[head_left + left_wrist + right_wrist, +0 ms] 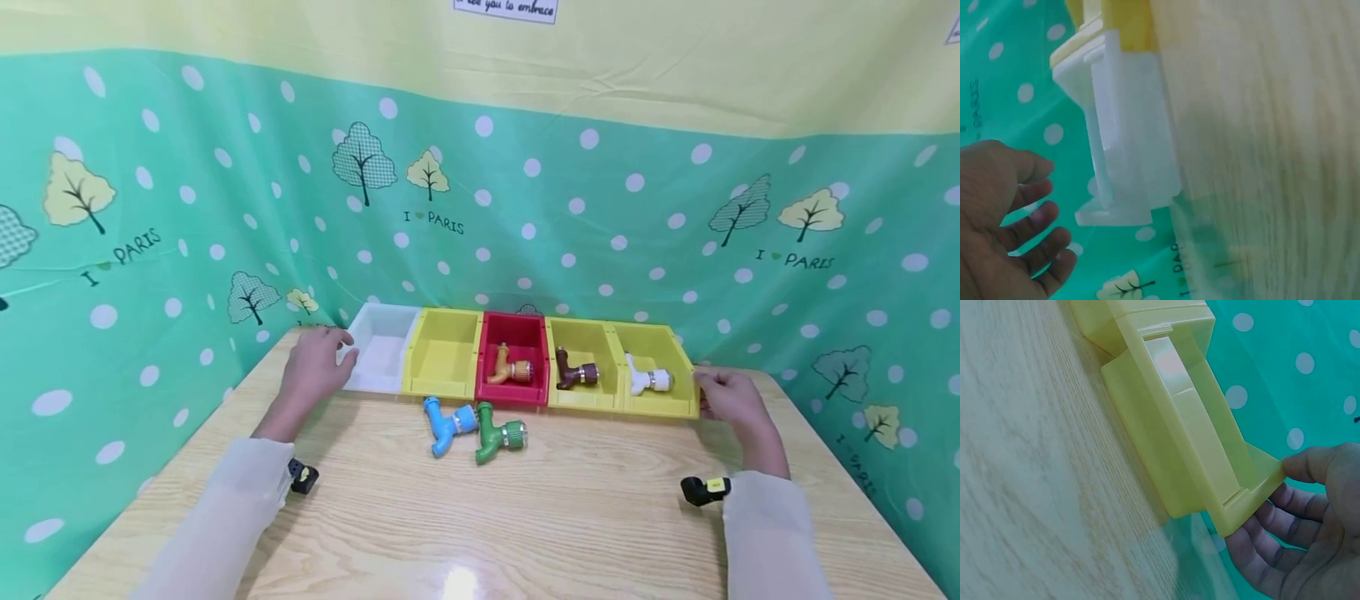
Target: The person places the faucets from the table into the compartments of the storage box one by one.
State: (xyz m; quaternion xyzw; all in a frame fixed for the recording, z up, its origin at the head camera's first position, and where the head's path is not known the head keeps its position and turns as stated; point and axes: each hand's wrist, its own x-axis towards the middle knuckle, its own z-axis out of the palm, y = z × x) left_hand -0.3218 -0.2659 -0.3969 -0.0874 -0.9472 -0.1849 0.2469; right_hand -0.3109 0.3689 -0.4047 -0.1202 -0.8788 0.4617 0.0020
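Observation:
A row of joined bins runs across the back of the table. My left hand [313,371] is beside the white bin [381,358] at the left end; in the left wrist view a gap separates its loosely bent fingers from that bin. With thumb and fingers, my right hand [733,404] pinches the end edge of the rightmost yellow bin [1141,437]. That bin holds a white tap [648,380]. A brown tap [577,375] lies one bin to the left, and an orange tap [512,369] lies in the red bin [512,322].
On the table [585,508], just in front of the row, a blue tap [447,426] lies beside a green tap [498,435]. Another yellow bin [442,354] sits between the white and red ones. A green dotted curtain [480,208] surrounds the table's back and sides.

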